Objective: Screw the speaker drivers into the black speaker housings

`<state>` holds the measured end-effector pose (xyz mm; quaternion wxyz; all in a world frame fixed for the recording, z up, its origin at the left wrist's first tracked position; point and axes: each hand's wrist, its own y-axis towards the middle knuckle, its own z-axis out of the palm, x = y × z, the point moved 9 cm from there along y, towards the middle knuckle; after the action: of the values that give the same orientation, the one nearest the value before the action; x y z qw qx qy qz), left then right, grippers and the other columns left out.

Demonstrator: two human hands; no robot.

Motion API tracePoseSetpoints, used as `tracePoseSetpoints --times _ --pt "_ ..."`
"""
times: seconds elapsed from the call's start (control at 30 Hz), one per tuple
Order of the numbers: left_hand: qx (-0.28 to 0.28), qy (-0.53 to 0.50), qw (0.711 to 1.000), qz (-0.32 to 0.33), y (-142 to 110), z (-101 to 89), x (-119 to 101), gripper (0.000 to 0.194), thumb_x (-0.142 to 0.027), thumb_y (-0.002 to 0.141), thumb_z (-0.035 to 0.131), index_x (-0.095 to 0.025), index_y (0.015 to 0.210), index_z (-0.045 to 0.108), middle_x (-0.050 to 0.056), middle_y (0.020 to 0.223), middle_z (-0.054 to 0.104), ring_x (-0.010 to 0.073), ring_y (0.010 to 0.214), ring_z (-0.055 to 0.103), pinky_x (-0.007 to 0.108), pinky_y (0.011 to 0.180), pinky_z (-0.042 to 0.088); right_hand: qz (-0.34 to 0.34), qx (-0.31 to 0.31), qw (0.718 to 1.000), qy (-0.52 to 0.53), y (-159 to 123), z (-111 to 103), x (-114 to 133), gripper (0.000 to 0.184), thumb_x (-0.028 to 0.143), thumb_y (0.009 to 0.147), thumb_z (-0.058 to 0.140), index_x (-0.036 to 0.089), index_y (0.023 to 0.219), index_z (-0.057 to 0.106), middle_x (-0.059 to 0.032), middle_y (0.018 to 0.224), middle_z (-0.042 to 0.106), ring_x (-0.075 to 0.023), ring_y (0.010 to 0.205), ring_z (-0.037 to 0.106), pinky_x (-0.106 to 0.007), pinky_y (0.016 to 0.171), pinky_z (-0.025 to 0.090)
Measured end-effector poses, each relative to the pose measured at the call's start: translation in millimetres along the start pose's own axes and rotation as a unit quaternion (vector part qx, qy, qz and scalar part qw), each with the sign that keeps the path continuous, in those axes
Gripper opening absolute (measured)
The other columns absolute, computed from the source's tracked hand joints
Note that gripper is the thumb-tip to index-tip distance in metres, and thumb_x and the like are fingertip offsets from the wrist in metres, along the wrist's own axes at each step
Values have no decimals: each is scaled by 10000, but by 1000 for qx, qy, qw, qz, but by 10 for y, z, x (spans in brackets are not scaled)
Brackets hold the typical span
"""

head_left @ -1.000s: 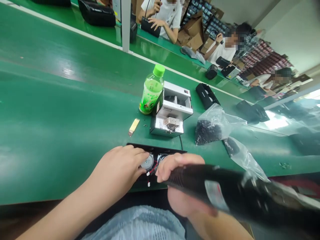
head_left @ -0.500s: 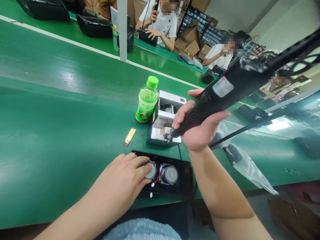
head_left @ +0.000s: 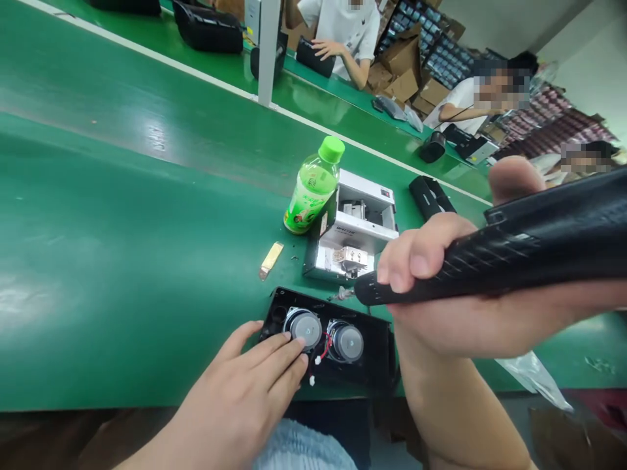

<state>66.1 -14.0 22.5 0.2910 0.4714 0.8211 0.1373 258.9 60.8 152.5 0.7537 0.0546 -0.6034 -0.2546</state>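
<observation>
My right hand [head_left: 441, 281] is wrapped round a black electric screwdriver [head_left: 529, 235], whose tip points left above the far edge of a black speaker housing [head_left: 367, 365]. Two round speaker drivers, a left one [head_left: 305, 328] and a right one [head_left: 347, 342], sit in the housing. Red and black wires with white connectors [head_left: 312, 380] hang between them. My left hand [head_left: 249, 378] lies with fingers stretched out over the housing's left end, fingertips touching the left driver. Just beyond the housing stands a screw feeder [head_left: 362, 222] with a metal block at its front.
A green-capped bottle [head_left: 313, 186] stands against the feeder's left side. A small yellow-handled blade [head_left: 271, 260] lies on the green table [head_left: 147, 294]. Plastic bags [head_left: 536, 378] lie at the right. Across the table, co-workers handle black housings beside a white post [head_left: 268, 52].
The screwdriver has come away from the feeder, and its tip is now lower, near the housing's far edge. My left hand's fingers have straightened and slid nearer on the left driver.
</observation>
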Motion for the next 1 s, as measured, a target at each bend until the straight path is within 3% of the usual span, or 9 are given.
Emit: tracePoseSetpoints --times 0.17,0.3,0.6,0.8,1.0 --pt "-4 -17 1000 -16 -42 26 -17 392 -204 1187 414 -197 1201 805 21 1331 850 192 1202 798 401 1358 218 39 64 997 11 -100 323 -200 600 871 846 724 346 1124 811 46 576 700 -182 399 586 -332 406 511" --pt "-16 -22 999 -18 -51 9 -5 425 -195 1190 384 -193 1208 808 22 1328 851 188 1189 801 382 1369 198 41 95 995 10 -189 447 -433 625 882 849 701 347 1155 803 34 607 727 -187 412 587 -352 427 513" --pt "-39 -34 998 -24 -19 17 0 452 -188 1196 359 -178 1130 806 36 1278 865 191 1149 804 395 1367 193 72 100 992 35 -223 479 -755 632 883 831 722 323 1121 763 37 604 716 -201 416 578 -352 419 480" --pt "-38 -50 998 -32 -19 28 29 425 -169 1190 380 -169 1120 799 40 1285 862 197 1151 809 401 1350 220 66 111 991 24 -195 502 -771 613 909 840 679 362 1097 785 60 586 693 -189 405 553 -346 417 476" --pt "-32 -47 998 -28 -17 9 14 462 -157 1193 338 -168 1126 795 51 1287 861 207 1156 810 425 1304 269 88 85 993 -3 -178 495 -808 733 1012 734 656 353 1048 729 72 525 655 -202 361 519 -364 400 433"
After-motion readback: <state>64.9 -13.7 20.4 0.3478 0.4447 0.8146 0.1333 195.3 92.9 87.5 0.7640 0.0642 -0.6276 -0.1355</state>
